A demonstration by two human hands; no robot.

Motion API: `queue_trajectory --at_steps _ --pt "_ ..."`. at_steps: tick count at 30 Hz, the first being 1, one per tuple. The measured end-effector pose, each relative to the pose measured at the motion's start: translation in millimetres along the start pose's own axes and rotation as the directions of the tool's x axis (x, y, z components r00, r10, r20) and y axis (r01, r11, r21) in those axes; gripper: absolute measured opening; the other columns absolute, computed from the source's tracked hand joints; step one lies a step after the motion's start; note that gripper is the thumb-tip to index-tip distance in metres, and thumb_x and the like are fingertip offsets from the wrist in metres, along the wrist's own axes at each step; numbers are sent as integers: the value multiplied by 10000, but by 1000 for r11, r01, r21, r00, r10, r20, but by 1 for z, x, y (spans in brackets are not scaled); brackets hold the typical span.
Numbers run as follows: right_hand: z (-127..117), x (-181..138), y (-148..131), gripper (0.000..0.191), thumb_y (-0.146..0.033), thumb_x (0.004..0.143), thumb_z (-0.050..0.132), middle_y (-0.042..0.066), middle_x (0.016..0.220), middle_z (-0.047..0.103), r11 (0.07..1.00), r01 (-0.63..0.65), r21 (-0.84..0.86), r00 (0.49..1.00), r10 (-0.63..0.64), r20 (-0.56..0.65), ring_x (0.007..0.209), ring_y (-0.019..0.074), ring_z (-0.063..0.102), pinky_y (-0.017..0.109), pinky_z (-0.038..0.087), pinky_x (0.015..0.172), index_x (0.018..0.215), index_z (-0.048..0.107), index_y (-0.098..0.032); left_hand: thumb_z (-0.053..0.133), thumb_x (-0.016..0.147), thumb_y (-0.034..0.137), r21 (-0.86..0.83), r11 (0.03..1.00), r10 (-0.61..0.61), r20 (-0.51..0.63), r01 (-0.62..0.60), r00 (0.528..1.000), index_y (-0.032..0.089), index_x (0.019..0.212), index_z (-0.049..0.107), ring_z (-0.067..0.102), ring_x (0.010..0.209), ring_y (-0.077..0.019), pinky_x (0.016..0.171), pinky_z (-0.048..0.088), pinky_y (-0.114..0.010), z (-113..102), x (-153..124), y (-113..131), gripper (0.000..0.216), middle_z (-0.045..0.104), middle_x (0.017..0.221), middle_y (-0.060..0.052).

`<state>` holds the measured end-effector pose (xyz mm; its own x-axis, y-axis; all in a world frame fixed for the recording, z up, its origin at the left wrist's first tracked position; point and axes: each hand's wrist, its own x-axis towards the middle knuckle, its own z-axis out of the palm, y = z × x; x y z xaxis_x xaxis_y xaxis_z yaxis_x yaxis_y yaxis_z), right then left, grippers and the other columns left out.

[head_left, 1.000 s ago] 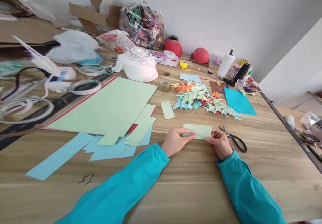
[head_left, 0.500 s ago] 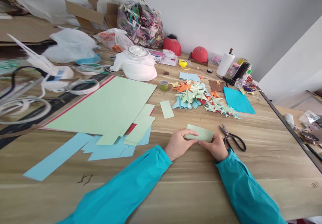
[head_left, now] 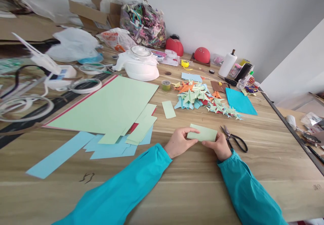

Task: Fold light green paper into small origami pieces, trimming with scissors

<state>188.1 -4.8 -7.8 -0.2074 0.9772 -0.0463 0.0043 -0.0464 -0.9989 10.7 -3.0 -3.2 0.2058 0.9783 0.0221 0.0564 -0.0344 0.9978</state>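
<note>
Between my two hands is a small pale green paper rectangle (head_left: 204, 133), held just above the wooden table. My left hand (head_left: 178, 142) pinches its left end between thumb and fingers. At the other end, my right hand (head_left: 219, 146) grips the right side, thumb along the lower edge and fingers mostly hidden behind. Black-handled scissors (head_left: 237, 141) lie right beside my right hand, blades partly open. Another pale green paper piece (head_left: 168, 109) rests flat beyond my left hand. Farther back sits a heap of folded paper stars (head_left: 193, 96) in green, blue, orange and red.
Large green sheets (head_left: 111, 103) lie on the left, with green strips and blue paper strips (head_left: 60, 154) before them. A teal square (head_left: 240, 100) lies at right. Behind stand a thread spool (head_left: 166, 85), a yellow tape measure (head_left: 185, 63), red pincushions (head_left: 201, 55) and a white bottle (head_left: 227, 64).
My left thumb and fingers have spread slightly, and the thumbs are farther apart. More of the green paper's face now shows. The view has shifted a little.
</note>
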Motion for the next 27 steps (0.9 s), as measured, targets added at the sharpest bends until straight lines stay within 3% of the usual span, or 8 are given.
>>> queue_trajectory --at_steps 7,15,27 --pt "-4 2 4 439 -253 515 821 60 921 731 999 -2 46 999 5 -48 839 266 669 403 513 810 924 695 -158 689 589 164 -63 998 -33 -34 30 999 119 864 694 544 579 -103 528 435 -199 -7 3 2 278 633 643 -2" --pt "-9 5 9 411 -256 493 823 52 850 735 999 9 41 994 -5 -106 771 238 667 366 523 748 873 702 -155 639 635 128 -138 989 -50 -2 49 999 127 901 686 656 736 -163 717 535 -281 -11 3 2 270 712 794 -56" --pt "-10 5 10 411 -208 495 811 39 858 734 996 15 93 993 -4 -115 768 226 663 344 506 742 887 694 -166 580 655 76 -72 996 -43 11 44 999 130 895 697 661 661 -145 682 551 -258 -14 3 4 272 720 747 -46"
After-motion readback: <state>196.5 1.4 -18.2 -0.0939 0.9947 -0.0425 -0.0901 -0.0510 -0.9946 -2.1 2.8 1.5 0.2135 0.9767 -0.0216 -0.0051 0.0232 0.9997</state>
